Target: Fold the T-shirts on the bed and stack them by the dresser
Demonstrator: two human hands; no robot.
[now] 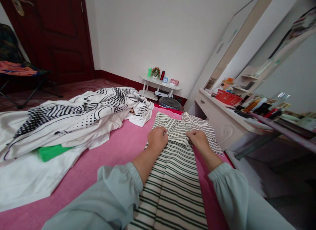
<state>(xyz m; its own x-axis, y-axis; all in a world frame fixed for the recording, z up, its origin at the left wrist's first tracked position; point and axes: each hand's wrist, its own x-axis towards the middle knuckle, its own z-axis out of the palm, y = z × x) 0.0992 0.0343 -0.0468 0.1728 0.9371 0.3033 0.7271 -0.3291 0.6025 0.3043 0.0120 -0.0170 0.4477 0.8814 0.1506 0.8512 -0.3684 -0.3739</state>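
A long cream garment with dark green stripes (pixel 172 184) lies lengthwise on the pink bed cover (pixel 128 146), running toward me. At its far end, my left hand (pixel 158 137) pinches the left side of a bunched part of the striped cloth. Opposite it, my right hand (pixel 198 140) grips the right side of the same part, fingers closed. Slack cloth spans the gap between both hands. Just beyond my right hand, another striped top (pixel 206 131) lies flat near the bed's edge.
A heaped white bedspread with black patterns (pixel 98 106) covers the bed's left, with a green cloth (pixel 55 152) showing beneath. A dresser (pixel 219 121) crowded with bottles and a red basket (pixel 228 97) stands close on the right. Beyond the bed are a small white shelf (pixel 158 81) and a folding chair (pixel 14 71).
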